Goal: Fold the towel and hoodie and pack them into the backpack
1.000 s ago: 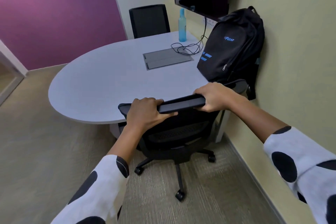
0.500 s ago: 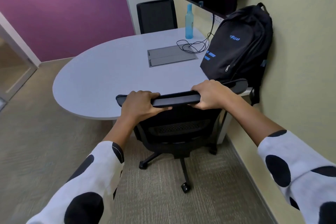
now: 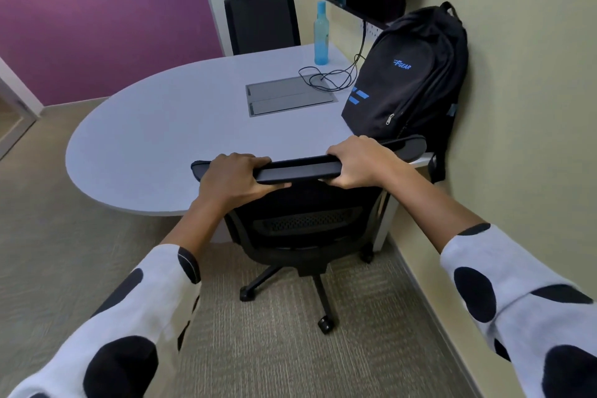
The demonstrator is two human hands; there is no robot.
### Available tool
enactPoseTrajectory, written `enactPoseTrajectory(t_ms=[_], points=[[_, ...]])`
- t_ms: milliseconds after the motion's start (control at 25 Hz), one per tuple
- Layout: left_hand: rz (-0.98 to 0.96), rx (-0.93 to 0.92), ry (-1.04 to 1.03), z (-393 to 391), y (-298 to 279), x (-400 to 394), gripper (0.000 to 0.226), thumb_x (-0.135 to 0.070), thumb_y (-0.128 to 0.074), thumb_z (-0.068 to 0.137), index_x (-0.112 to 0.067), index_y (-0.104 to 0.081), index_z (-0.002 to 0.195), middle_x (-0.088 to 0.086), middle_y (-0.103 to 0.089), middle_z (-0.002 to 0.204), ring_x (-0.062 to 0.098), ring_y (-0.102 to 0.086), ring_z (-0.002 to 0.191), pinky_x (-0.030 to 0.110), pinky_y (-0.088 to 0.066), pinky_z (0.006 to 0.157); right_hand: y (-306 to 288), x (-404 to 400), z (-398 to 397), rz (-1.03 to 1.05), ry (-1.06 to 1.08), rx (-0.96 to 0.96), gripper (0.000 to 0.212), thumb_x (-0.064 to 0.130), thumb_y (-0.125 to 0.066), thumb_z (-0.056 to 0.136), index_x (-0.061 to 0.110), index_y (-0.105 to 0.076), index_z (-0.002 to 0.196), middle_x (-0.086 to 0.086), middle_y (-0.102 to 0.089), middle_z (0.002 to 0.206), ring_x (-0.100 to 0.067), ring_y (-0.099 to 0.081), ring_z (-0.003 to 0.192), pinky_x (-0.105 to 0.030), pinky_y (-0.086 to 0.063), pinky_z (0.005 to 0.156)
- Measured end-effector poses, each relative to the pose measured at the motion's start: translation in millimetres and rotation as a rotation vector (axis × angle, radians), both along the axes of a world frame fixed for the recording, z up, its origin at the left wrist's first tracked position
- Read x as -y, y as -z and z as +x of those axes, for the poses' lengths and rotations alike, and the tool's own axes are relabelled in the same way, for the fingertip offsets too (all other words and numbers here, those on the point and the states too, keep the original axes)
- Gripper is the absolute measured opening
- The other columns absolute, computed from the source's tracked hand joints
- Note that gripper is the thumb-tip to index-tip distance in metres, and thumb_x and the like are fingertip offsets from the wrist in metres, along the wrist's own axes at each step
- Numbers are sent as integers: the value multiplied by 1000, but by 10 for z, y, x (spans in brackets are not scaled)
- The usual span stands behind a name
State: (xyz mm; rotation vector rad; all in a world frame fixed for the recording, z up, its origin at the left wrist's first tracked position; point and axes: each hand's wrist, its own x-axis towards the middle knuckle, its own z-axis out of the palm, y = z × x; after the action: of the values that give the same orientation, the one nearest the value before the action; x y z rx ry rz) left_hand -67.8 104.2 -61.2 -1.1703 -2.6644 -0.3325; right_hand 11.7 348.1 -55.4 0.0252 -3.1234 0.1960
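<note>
While both hands are parked on the chair back point(image 3: 300, 170), not much packing happening yet. Left hand point(image 3: 234, 176) wrapped over the top rail near its left end, fingers curled over the far edge, thumb tucked under the near side. Right hand point(image 3: 357, 160) doing the same further right, knuckles up, grip closed round the rail. Nothing else held in either grip, just the office chair.

Backpack point(image 3: 408, 74) standing upright on the tabletop point(image 3: 168, 126), leaned into the corner against the wall, long axis running up and down, main zip looking closed. Sits ahead and to the right of the hands, just beyond the chair, so noticeably nearer the right hand than the left. Chair wedged right between person and tabletop edge, which is probably why it's getting handled first.

No towel or hoodie anywhere in view, so can't say where those are. Folding not started, going by that.

Both arms stretched forward and slightly down, spotted sleeves pushed partway up the forearms, wrists fairly straight. Looks set for pulling or rolling the chair out of the way, then a reach forward-right for the bag.

Also around: blue bottle point(image 3: 320, 34), black cable point(image 3: 329, 77), second chair point(image 3: 261, 22) at the far side.
</note>
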Motion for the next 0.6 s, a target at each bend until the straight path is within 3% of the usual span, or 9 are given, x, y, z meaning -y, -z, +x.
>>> enactPoseTrajectory(t_ms=[200, 400, 600], points=[[-35, -13, -3, -210, 51, 163, 92, -92, -25, 61, -34, -62, 121, -8, -71, 102, 19, -64, 92, 30, -42, 74, 5, 215, -41, 26, 23, -6, 49, 64, -55, 74, 19, -61, 92, -1, -54, 82, -26, -50, 75, -33, -41, 65], [-48, -28, 18, -310, 54, 249, 87, -90, -24, 63, -36, -63, 118, -10, -69, 93, 18, -63, 85, 28, -38, 66, 2, 337, -65, 36, 39, -8, 48, 61, -58, 76, 16, -60, 92, -1, -55, 82, -25, -51, 76, -32, -38, 65], [-72, -33, 21, -304, 58, 269, 108, -97, -4, 55, -33, -57, 124, -8, -68, 105, 19, -63, 95, 33, -42, 78, 0, 379, -51, 42, 48, -4, 47, 60, -58, 75, 17, -59, 92, -2, -61, 87, -27, -57, 80, -32, -41, 66]])
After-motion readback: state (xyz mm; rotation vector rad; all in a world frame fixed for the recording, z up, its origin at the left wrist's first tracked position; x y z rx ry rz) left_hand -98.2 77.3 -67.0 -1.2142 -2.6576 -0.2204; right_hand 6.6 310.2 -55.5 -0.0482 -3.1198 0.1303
